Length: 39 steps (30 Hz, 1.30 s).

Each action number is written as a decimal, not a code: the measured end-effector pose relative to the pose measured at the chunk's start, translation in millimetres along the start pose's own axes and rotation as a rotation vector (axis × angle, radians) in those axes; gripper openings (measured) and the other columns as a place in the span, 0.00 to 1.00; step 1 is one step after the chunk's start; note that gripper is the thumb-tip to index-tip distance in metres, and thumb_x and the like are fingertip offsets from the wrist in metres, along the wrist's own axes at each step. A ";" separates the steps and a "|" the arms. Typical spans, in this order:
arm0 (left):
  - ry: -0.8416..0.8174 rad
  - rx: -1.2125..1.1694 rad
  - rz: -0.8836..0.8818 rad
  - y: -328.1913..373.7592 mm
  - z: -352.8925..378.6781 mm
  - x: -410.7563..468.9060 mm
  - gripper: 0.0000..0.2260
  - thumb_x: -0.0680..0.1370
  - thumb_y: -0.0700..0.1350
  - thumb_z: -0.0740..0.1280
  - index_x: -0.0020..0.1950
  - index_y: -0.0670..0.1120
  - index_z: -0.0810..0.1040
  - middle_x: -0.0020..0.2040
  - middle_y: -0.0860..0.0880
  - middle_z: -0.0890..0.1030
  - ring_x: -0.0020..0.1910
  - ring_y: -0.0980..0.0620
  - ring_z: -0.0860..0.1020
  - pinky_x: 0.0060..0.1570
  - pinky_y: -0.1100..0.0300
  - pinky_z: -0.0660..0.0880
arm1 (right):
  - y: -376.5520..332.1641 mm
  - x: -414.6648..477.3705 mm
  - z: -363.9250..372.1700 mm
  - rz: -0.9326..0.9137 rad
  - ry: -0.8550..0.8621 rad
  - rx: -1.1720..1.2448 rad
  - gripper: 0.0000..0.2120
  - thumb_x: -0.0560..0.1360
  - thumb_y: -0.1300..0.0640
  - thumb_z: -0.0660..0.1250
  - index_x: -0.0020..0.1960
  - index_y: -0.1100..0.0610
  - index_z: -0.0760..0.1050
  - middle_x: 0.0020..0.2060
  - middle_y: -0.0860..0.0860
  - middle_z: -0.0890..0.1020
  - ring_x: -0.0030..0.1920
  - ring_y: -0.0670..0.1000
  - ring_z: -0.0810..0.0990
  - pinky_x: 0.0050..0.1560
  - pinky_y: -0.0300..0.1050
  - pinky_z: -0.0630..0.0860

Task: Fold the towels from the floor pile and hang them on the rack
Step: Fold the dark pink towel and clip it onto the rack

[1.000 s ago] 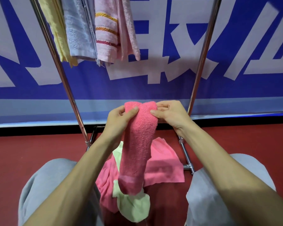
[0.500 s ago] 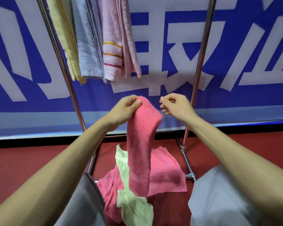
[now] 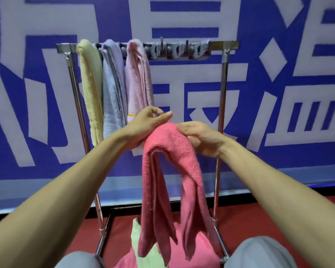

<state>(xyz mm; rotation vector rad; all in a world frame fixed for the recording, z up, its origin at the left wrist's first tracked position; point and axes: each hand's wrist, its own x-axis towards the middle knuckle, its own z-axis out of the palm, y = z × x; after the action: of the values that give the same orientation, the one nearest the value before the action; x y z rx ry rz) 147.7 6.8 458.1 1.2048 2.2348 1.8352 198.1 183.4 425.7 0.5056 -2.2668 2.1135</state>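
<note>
- The right grip [image 3: 201, 139] holds the folded red-pink towel [image 3: 168, 171] by its top; the ends hang down.
- The left grip [image 3: 147, 124] touches its side, fingers loose.
- 3 towels [image 3: 112, 89] hang on the rack [image 3: 223, 84]: yellow, blue, pale pink.
- A towel pile [image 3: 197, 254] lies on the floor [image 3: 259, 219].

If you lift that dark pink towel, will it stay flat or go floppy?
Probably floppy: the dark pink towel hangs limp in long folds below the right hand gripping it. Likely light, since a grip at its top holds it all up. Its fuzzy surface probably keeps it from slipping.
</note>
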 end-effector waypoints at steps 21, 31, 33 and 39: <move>-0.209 -0.341 -0.015 55.2 -33.6 67.7 0.08 0.77 0.40 0.64 0.51 0.40 0.81 0.38 0.48 0.82 0.31 0.56 0.79 0.33 0.66 0.77 | -131.0 39.6 -34.6 -0.279 0.299 0.488 0.09 0.79 0.66 0.59 0.42 0.59 0.75 0.23 0.51 0.78 0.22 0.46 0.76 0.26 0.37 0.76; 0.185 -0.381 0.065 105.6 -51.3 180.6 0.24 0.78 0.29 0.55 0.23 0.41 0.74 0.19 0.52 0.72 0.15 0.59 0.69 0.18 0.71 0.64 | -181.2 142.1 -72.5 -0.295 0.486 0.432 0.05 0.73 0.65 0.70 0.39 0.63 0.78 0.25 0.54 0.80 0.23 0.48 0.78 0.27 0.40 0.79; 0.295 -0.290 0.082 111.0 -63.5 200.6 0.26 0.76 0.30 0.59 0.18 0.41 0.74 0.18 0.52 0.70 0.16 0.57 0.67 0.22 0.69 0.64 | -193.9 163.0 -77.0 -0.325 0.550 0.424 0.03 0.70 0.66 0.73 0.42 0.64 0.79 0.32 0.57 0.82 0.27 0.50 0.79 0.34 0.45 0.81; 0.454 0.076 0.099 116.0 -93.0 243.7 0.07 0.72 0.40 0.71 0.42 0.35 0.81 0.31 0.46 0.70 0.28 0.51 0.66 0.29 0.61 0.67 | -207.7 206.9 -89.6 -0.358 0.930 0.022 0.16 0.59 0.54 0.81 0.28 0.57 0.74 0.35 0.55 0.81 0.36 0.52 0.78 0.39 0.50 0.80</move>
<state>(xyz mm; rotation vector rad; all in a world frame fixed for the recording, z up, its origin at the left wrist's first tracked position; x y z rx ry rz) -3.3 66.4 692.9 1.0029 2.5233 2.2764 31.1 213.8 681.0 -0.0864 -1.4901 1.6676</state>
